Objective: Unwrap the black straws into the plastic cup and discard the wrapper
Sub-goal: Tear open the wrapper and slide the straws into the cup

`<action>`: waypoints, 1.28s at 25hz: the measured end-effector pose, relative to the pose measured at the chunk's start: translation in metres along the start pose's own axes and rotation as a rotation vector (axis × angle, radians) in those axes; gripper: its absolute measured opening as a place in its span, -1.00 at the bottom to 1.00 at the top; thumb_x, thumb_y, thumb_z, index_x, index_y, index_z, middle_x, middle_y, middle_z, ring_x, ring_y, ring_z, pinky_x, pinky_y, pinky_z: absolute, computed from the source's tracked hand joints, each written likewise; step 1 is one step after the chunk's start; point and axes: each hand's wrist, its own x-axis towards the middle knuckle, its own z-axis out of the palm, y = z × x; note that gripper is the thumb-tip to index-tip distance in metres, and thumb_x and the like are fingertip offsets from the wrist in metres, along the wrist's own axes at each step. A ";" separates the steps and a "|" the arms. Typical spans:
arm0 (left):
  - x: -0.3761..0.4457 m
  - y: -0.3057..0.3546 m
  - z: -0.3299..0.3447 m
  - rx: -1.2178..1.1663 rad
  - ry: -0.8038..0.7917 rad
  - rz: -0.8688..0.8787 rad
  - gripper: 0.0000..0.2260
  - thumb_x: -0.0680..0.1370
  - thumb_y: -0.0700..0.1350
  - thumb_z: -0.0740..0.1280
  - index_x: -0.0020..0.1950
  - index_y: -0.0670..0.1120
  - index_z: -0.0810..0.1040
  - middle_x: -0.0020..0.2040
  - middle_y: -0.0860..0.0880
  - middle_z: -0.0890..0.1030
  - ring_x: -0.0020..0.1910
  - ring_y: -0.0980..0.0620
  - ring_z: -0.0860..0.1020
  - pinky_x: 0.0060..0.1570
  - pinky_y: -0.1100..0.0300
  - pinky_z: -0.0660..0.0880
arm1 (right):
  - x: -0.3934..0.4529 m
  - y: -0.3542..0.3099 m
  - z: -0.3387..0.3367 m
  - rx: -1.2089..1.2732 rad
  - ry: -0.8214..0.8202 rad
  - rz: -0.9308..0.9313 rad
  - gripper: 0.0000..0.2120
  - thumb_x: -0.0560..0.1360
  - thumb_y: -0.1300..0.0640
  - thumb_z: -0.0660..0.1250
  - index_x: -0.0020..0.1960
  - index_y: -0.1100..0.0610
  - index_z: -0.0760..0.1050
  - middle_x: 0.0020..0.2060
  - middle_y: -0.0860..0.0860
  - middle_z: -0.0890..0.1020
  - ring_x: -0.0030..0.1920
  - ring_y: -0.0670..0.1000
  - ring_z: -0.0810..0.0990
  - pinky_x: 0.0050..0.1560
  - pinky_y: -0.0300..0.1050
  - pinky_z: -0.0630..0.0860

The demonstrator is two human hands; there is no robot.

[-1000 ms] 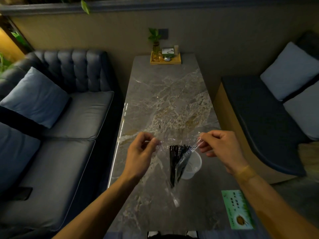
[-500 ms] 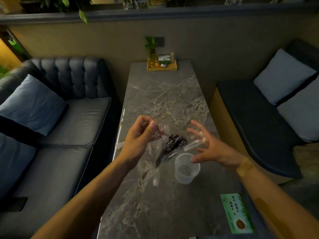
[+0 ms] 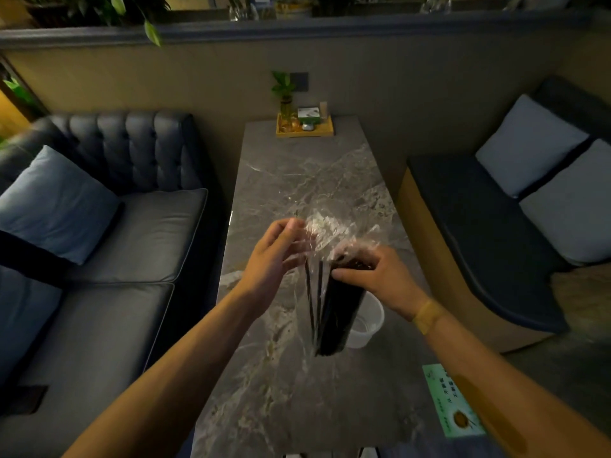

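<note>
A bundle of black straws [image 3: 337, 315] hangs upright over the marble table [image 3: 297, 408], still inside a clear plastic wrapper [image 3: 327, 226]. My right hand [image 3: 377, 279] grips the top of the bundle through the film. My left hand [image 3: 274, 259] pinches the wrapper's loose upper edge, to the left of the straws. Two straws stand slightly apart on the bundle's left side. Behind and right of the bundle's lower end sits the clear plastic cup [image 3: 368, 322], partly hidden by the straws.
A yellow tray [image 3: 305, 130] with a small plant and condiments stands at the table's far end. A green card [image 3: 453, 401] lies at the near right corner. A dark sofa [image 3: 109, 259] runs along the left, a cushioned bench [image 3: 479, 233] along the right.
My right hand was open half a second ago; now it has closed on the top of the straw bundle. The bundle has swung upright and now hangs in front of the cup.
</note>
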 end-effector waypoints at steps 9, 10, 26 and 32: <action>-0.070 -0.092 -0.001 0.282 -0.388 -0.230 -0.23 0.30 -0.11 0.61 0.34 0.33 0.31 0.23 0.26 0.56 0.24 0.23 0.53 0.07 0.33 0.54 | -0.013 0.010 0.015 0.223 0.232 0.157 -0.75 0.34 0.27 0.53 -0.01 0.10 0.64 -0.14 -0.02 0.72 -0.11 -0.08 0.70 -0.12 -0.26 0.62; -0.072 -0.094 0.003 0.315 -0.356 -0.226 -0.25 0.29 -0.15 0.60 0.29 0.36 0.34 0.20 0.23 0.58 0.21 0.21 0.55 0.02 0.31 0.57 | -0.015 0.014 0.021 0.277 0.248 0.189 -0.76 0.34 0.27 0.53 -0.04 0.06 0.64 -0.17 -0.03 0.73 -0.13 -0.06 0.70 -0.16 -0.23 0.63; -0.038 -0.078 -0.087 1.217 -0.416 -0.314 -0.36 0.31 -0.16 0.44 0.31 0.22 0.34 -0.16 0.00 0.66 -0.36 -0.06 0.65 -0.33 0.00 0.65 | -0.074 0.078 0.051 -0.189 0.629 0.320 -0.57 0.44 -0.04 0.45 0.27 0.03 0.49 -0.04 -0.04 0.54 -0.15 -0.01 0.56 -0.14 -0.11 0.55; -0.018 -0.059 -0.082 1.450 -0.442 -0.317 -0.41 0.29 -0.14 0.47 0.29 0.08 0.40 -0.14 -0.04 0.66 -0.28 -0.07 0.68 -0.27 -0.02 0.65 | -0.050 0.080 0.012 -0.193 0.318 0.324 -0.63 0.39 -0.13 0.46 0.13 0.02 0.61 -0.01 -0.04 0.59 -0.08 -0.06 0.56 0.00 -0.12 0.54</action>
